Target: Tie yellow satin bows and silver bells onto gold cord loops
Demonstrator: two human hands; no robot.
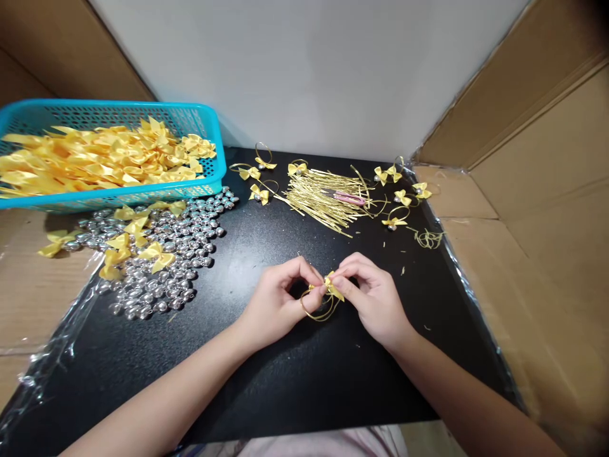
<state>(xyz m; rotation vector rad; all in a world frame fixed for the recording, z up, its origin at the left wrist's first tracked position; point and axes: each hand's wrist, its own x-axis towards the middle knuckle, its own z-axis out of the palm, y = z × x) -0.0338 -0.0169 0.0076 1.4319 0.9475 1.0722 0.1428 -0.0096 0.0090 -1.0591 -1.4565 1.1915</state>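
Over the near middle of the black table, my left hand (pixel 290 295) and my right hand (pixel 373 295) meet fingertip to fingertip. Between them is a yellow ribbon bow (pixel 337 292), pinched by both thumbs and forefingers. A loop of thin gold cord (pixel 320 318) hangs from the bow below my left fingers. The bow's middle is covered by my fingertips, so I cannot tell whether a bell is on it. Past my hands lies a bundle of gold twist ties (pixel 318 197), with a pink-handled tool (pixel 349 198) on top.
A turquoise basket (pixel 221 146) full of yellow bows stands at the back left. Before it spread many small silver bells (pixel 185 238) with several loose bows (pixel 157 255). Bows with gold loops (pixel 394 222) lie around the ties. Cardboard walls (pixel 547 146) flank the black table (pixel 266 393).
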